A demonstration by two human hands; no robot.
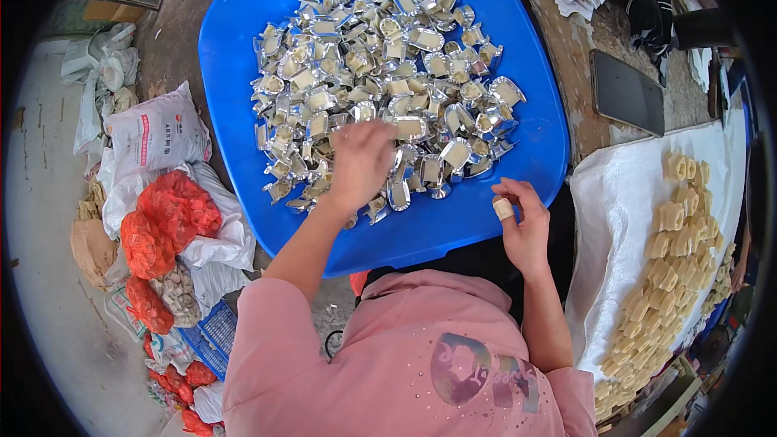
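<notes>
At the upper center of the frame, a blue tub (538, 133) holds a loose pile of silver pieces (372, 73); its raised rim likely keeps them from scattering. The left hand (361, 163) is over the lower middle of the pile; blur hides whether its fingers are closed on a piece. The right hand (526, 228) is near the lower right rim, thumb and fingertips slightly apart, nothing visible between them. At the right, tan pieces (670, 263) lie on a white sheet (600, 222), presumably to keep them separate.
</notes>
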